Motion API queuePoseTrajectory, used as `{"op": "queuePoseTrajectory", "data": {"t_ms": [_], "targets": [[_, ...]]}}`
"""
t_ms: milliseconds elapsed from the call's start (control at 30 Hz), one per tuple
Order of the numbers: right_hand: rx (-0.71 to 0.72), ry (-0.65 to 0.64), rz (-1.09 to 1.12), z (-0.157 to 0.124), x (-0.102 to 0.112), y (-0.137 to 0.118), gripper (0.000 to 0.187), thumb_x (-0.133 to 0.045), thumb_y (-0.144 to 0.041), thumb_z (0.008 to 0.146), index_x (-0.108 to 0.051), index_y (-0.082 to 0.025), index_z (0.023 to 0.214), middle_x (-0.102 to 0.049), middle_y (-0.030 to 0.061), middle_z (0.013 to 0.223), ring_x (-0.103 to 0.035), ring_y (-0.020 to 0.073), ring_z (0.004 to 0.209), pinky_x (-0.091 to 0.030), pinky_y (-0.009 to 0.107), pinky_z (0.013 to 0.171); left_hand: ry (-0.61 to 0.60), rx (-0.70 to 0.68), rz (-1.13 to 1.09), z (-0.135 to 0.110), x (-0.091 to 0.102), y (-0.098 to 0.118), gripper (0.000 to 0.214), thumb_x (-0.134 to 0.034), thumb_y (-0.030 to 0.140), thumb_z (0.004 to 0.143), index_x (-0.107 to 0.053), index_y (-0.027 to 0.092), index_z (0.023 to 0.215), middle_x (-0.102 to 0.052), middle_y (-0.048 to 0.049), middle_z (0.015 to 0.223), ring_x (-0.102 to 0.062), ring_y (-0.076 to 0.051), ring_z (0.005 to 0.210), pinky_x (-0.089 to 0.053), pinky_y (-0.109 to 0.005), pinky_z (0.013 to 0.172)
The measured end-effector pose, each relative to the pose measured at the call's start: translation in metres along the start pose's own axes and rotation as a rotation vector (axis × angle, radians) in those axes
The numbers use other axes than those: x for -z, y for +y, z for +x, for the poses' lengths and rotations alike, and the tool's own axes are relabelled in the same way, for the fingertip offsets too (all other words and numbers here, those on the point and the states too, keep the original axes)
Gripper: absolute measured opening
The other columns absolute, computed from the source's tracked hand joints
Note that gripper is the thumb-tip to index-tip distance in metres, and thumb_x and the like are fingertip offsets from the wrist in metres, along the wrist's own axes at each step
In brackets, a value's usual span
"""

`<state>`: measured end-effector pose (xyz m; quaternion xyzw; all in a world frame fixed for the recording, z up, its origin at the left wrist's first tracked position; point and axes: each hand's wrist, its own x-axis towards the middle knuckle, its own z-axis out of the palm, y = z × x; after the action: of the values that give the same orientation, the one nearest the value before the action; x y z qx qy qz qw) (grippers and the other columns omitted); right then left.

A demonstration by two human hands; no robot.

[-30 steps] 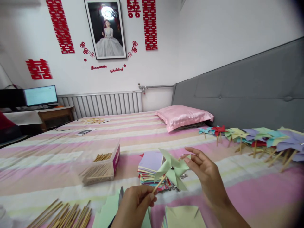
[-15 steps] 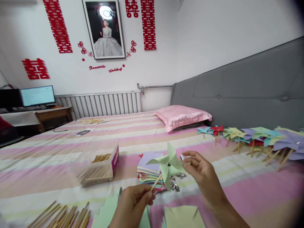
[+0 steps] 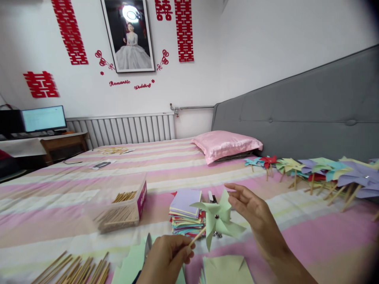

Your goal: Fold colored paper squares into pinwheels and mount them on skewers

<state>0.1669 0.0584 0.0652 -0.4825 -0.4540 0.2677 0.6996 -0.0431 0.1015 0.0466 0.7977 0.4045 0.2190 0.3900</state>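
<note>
My left hand [image 3: 170,252] pinches the thin wooden stick [image 3: 197,236] of a pale green paper pinwheel [image 3: 217,218], tilted up to the right. A small dark metallic fastener [image 3: 216,217] sits at the pinwheel's centre. Beside its upper right blade is my right hand [image 3: 251,207], fingers apart and holding nothing; whether a fingertip touches the paper I cannot tell. Behind the pinwheel lies a small white and black object [image 3: 211,197], partly hidden. A stack of coloured paper squares [image 3: 186,209] is just left of it. Scissors [image 3: 148,243] rest on green paper [image 3: 130,260] by my left wrist.
A clear plastic box [image 3: 137,201] of sticks stands on the striped bed. More sticks [image 3: 79,270] lie at the front left, and yellow-green paper squares [image 3: 227,270] at the front. Several finished pinwheels [image 3: 322,171] line the right side, near a pink pillow [image 3: 227,145] and grey headboard [image 3: 284,106].
My right hand has let go of the small white object, which now lies behind the pinwheel, and its fingers have opened. The pinwheel has turned and shifted slightly right and down.
</note>
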Motion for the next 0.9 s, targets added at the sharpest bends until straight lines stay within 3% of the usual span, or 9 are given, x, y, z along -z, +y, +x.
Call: {"op": "queuePoseTrajectory", "data": {"t_ms": [167,400,500,600,700,900], "targets": [[-0.018,-0.031,-0.044,0.0,0.0,0.002,0.037,-0.068,-0.038,0.067,-0.062,-0.017,0.096,-0.062,0.0056,0.08,-0.057,0.0192,0.072,-0.047,0.029,0.062,-0.01,-0.01,-0.011,-0.001,0.0,0.0,0.025,-0.044,0.026,0.079,-0.062,0.016,0.065,-0.058,0.0001,0.062,-0.053,-0.016,0.064,-0.037,-0.024,0.06],[-0.061,-0.012,-0.044,0.001,0.002,0.005,0.025,-0.068,-0.037,0.068,-0.06,-0.018,0.08,-0.053,-0.0016,0.059,-0.051,0.0141,0.057,-0.042,0.023,0.051,-0.035,-0.015,-0.066,0.0,0.0,-0.002,0.023,-0.045,0.025,0.08,-0.061,0.015,0.067,-0.056,0.0005,0.063,-0.053,-0.016,0.066,-0.037,-0.024,0.063],[-0.05,0.003,-0.029,0.0,0.0,0.004,0.033,-0.068,-0.039,0.066,-0.057,-0.019,0.089,-0.057,0.0002,0.066,-0.056,0.0169,0.065,-0.045,0.025,0.057,-0.05,-0.007,-0.115,0.0,0.0,0.0,0.024,-0.045,0.027,0.08,-0.061,0.015,0.068,-0.055,0.0004,0.064,-0.051,-0.016,0.066,-0.037,-0.025,0.063],[-0.028,-0.103,-0.002,-0.001,-0.004,0.003,0.04,-0.068,-0.04,0.064,-0.056,-0.019,0.096,-0.065,0.0056,0.082,-0.06,0.0224,0.079,-0.047,0.03,0.068,-0.064,-0.008,-0.17,0.0,0.001,0.001,0.024,-0.046,0.03,0.08,-0.06,0.015,0.068,-0.053,0.0008,0.062,-0.049,-0.015,0.065,-0.037,-0.025,0.062],[-0.066,-0.212,-0.035,-0.002,-0.009,0.005,0.029,-0.067,-0.039,0.066,-0.062,-0.017,0.084,-0.068,0.0066,0.076,-0.062,0.0242,0.076,-0.047,0.032,0.067,-0.058,0.003,-0.193,0.0,0.001,0.002,0.024,-0.048,0.032,0.079,-0.061,0.014,0.069,-0.053,0.0002,0.063,-0.049,-0.015,0.064,-0.037,-0.026,0.062],[-0.06,-0.181,-0.051,-0.005,-0.014,0.007,0.025,-0.067,-0.037,0.067,-0.067,-0.014,0.076,-0.071,0.0085,0.073,-0.062,0.0247,0.072,-0.047,0.031,0.064,-0.059,-0.004,-0.194,0.0,-0.001,0.001,0.024,-0.047,0.03,0.08,-0.062,0.014,0.071,-0.054,-0.0001,0.064,-0.05,-0.015,0.066,-0.037,-0.026,0.063]]}}
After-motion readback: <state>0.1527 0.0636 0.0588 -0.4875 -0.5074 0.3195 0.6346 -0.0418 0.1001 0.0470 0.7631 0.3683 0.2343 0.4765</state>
